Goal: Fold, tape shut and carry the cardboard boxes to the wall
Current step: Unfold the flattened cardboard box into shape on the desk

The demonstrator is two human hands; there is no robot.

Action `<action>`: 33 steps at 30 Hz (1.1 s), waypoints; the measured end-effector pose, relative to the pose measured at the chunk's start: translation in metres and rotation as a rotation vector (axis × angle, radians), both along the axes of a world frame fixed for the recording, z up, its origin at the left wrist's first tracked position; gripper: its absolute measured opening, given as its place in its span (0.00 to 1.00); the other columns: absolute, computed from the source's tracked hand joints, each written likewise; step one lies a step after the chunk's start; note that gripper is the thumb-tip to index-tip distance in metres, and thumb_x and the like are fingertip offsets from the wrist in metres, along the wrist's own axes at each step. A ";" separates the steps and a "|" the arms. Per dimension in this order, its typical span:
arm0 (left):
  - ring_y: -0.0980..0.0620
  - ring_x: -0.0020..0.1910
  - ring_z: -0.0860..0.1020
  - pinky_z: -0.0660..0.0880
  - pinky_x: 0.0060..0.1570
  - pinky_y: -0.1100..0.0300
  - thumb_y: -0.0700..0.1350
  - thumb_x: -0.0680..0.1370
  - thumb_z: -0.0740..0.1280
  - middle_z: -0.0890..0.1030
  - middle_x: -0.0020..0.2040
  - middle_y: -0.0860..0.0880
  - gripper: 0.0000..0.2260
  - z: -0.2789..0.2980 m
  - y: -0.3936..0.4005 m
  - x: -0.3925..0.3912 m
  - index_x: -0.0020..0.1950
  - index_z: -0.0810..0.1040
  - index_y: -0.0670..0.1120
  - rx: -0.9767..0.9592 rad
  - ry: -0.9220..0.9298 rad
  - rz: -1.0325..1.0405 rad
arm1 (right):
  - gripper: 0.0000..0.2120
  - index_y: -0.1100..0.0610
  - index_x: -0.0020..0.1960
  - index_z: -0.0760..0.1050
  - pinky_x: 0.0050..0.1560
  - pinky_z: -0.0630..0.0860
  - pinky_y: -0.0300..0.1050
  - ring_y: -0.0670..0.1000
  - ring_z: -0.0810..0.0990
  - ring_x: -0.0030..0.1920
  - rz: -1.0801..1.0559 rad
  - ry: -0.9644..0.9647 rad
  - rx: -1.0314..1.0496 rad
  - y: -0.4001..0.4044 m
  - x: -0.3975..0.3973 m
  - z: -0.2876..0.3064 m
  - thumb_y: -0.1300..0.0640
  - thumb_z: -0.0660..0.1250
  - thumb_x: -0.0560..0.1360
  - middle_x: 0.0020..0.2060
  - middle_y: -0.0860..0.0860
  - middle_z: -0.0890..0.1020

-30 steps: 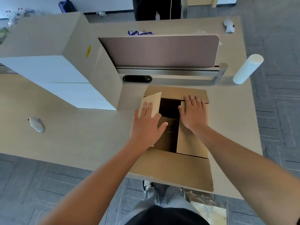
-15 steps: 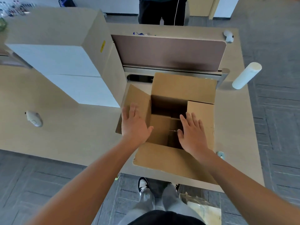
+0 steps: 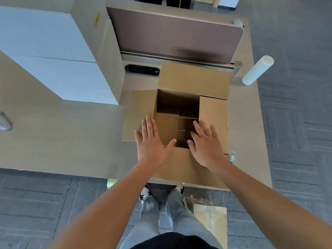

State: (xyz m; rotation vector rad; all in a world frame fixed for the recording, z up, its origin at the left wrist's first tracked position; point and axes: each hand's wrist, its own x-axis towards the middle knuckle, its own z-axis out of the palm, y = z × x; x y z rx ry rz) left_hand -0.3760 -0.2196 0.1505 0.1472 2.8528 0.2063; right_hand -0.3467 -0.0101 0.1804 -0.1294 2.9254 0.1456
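A brown cardboard box point(image 3: 195, 79) stands open on the table near its front edge, all its flaps spread outward and its dark inside showing. My left hand point(image 3: 151, 142) hovers flat, fingers straight, over the box's left flap and near-left corner. My right hand point(image 3: 206, 142) is flat too, fingers spread, over the near-right part of the opening beside the right flap. Neither hand grips anything. A tape dispenser's blue part point(image 3: 232, 156) peeks out at the box's right side.
A large white and tan cabinet point(image 3: 53, 56) fills the table's left back. A brown divider panel point(image 3: 172, 31) stands behind the box. A white roll point(image 3: 257, 70) lies at the right edge. Flattened cardboard point(image 3: 208, 212) lies on the floor by my feet.
The flaps that my hands pressed down a second ago have sprung open. Both hands pulled back toward me and now hover over the near part of the box.
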 end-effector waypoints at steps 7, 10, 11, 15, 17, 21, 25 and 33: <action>0.43 0.82 0.34 0.45 0.81 0.39 0.75 0.78 0.43 0.33 0.83 0.42 0.48 0.004 0.001 0.000 0.83 0.33 0.41 0.002 -0.039 -0.020 | 0.26 0.51 0.73 0.77 0.82 0.53 0.63 0.58 0.53 0.84 -0.094 0.161 -0.041 0.016 0.013 0.041 0.39 0.53 0.85 0.83 0.53 0.60; 0.42 0.83 0.36 0.46 0.81 0.38 0.73 0.80 0.49 0.34 0.83 0.41 0.48 0.008 0.005 -0.003 0.83 0.34 0.40 0.021 -0.072 -0.007 | 0.27 0.50 0.77 0.72 0.83 0.50 0.63 0.60 0.52 0.84 -0.216 0.251 -0.002 0.038 0.025 0.059 0.38 0.59 0.83 0.84 0.55 0.59; 0.42 0.83 0.36 0.47 0.81 0.38 0.72 0.80 0.52 0.34 0.83 0.41 0.48 0.009 0.007 -0.004 0.83 0.34 0.40 0.032 -0.085 0.001 | 0.28 0.49 0.78 0.70 0.82 0.48 0.63 0.60 0.50 0.84 -0.270 0.264 0.011 0.047 0.029 0.062 0.37 0.60 0.82 0.83 0.55 0.59; 0.41 0.83 0.36 0.46 0.81 0.38 0.69 0.81 0.56 0.35 0.84 0.41 0.48 0.013 0.012 -0.005 0.83 0.35 0.40 0.047 -0.106 0.030 | 0.32 0.51 0.81 0.64 0.80 0.43 0.67 0.61 0.46 0.84 -0.407 0.213 0.078 0.082 0.039 0.058 0.38 0.61 0.81 0.84 0.56 0.58; 0.42 0.83 0.36 0.45 0.81 0.39 0.70 0.81 0.52 0.34 0.83 0.42 0.47 0.012 0.013 -0.004 0.83 0.34 0.40 0.040 -0.109 0.033 | 0.33 0.53 0.81 0.63 0.80 0.43 0.69 0.62 0.47 0.84 -0.452 0.153 0.110 0.095 0.041 0.048 0.39 0.60 0.81 0.83 0.57 0.59; 0.43 0.83 0.35 0.43 0.81 0.42 0.73 0.80 0.49 0.33 0.83 0.43 0.47 0.008 0.011 -0.002 0.83 0.34 0.41 0.019 -0.092 0.032 | 0.32 0.55 0.82 0.58 0.81 0.53 0.67 0.62 0.54 0.83 -0.512 0.011 0.007 0.104 0.043 0.017 0.39 0.55 0.83 0.82 0.58 0.60; 0.43 0.83 0.35 0.44 0.82 0.42 0.73 0.80 0.48 0.34 0.83 0.43 0.47 0.003 0.010 -0.002 0.83 0.34 0.41 0.021 -0.068 0.030 | 0.39 0.58 0.85 0.46 0.82 0.56 0.60 0.59 0.50 0.84 -0.563 -0.038 -0.194 0.092 0.040 -0.013 0.36 0.52 0.84 0.84 0.58 0.52; 0.42 0.83 0.38 0.46 0.82 0.42 0.70 0.81 0.45 0.38 0.84 0.40 0.45 -0.007 0.010 -0.006 0.83 0.37 0.38 -0.001 0.001 0.016 | 0.44 0.56 0.85 0.39 0.83 0.54 0.57 0.59 0.48 0.84 -0.672 0.019 -0.377 0.067 0.026 -0.037 0.35 0.57 0.83 0.85 0.58 0.48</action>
